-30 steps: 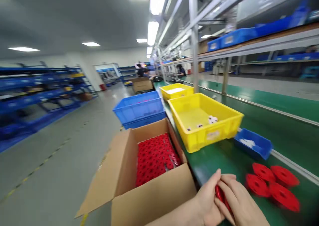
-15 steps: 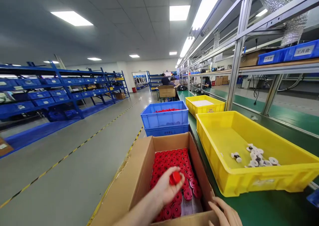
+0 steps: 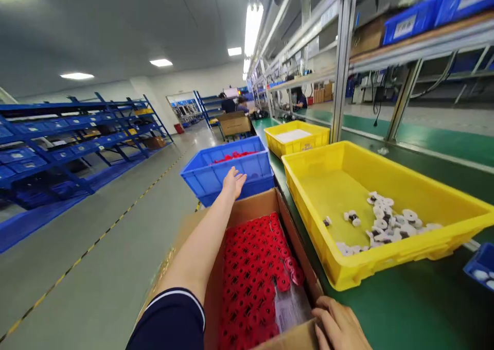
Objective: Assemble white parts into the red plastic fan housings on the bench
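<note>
My left hand reaches forward over the far end of the cardboard box, in front of the blue bin. Its fingers are stretched out, and no part shows in it. Red pieces lie inside that bin. Rows of round red spool-like parts fill most of the box; a patch near its right front shows a clear, printed sheet. My right hand curls its fingers over the box's near right corner.
A large yellow bin holding white and black spool-like parts stands on the green bench. Behind it is a smaller yellow bin. Metal posts rise along the bench. Blue shelving stands across the aisle.
My left hand has moved forward from above the red parts to the blue bin; the red part it held is no longer visible. My right hand stays at the box corner. The view has turned right.
</note>
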Motion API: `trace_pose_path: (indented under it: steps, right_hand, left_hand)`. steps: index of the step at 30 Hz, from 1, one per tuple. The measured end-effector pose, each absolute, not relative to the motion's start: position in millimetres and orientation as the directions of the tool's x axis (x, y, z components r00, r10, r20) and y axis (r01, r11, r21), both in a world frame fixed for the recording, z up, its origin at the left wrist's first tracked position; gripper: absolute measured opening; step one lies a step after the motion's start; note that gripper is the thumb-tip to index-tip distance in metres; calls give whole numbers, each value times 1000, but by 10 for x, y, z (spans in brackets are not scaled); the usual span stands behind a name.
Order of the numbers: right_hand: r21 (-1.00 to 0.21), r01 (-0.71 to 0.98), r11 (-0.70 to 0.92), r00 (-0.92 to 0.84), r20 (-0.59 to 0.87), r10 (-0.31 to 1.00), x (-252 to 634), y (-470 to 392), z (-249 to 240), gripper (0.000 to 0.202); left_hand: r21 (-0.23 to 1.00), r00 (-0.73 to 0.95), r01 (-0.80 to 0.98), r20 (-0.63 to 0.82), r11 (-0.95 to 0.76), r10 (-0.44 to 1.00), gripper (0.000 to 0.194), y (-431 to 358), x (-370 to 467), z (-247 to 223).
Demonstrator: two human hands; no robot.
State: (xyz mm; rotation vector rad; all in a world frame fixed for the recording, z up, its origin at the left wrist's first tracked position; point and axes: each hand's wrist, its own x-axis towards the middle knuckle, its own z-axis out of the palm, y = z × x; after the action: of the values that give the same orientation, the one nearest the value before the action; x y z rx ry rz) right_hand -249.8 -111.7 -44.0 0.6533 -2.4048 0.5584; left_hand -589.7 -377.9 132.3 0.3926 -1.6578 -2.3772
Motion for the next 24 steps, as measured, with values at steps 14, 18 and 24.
trace_pose_path:
  steps: [14,18,24]
  right_hand:
    - [-393,-542,743,-830,386,-402,-2421,-1066,-157,24]
    - [-400,-558,727,-822,387,-418,-2448,-1059,-108,22]
    - [-415,-547,727,-834,349,-428,-2456,-1049,-121,21]
  left_hand:
    - [733,-517,381,-336,563,787,77,-3853,-3595,-1201]
    - [581,-344,554,-493,596,799,89,-4123,-3417,-1344]
    - [413,-310,667,-602,620,736,112,-4241,-3472,-1452]
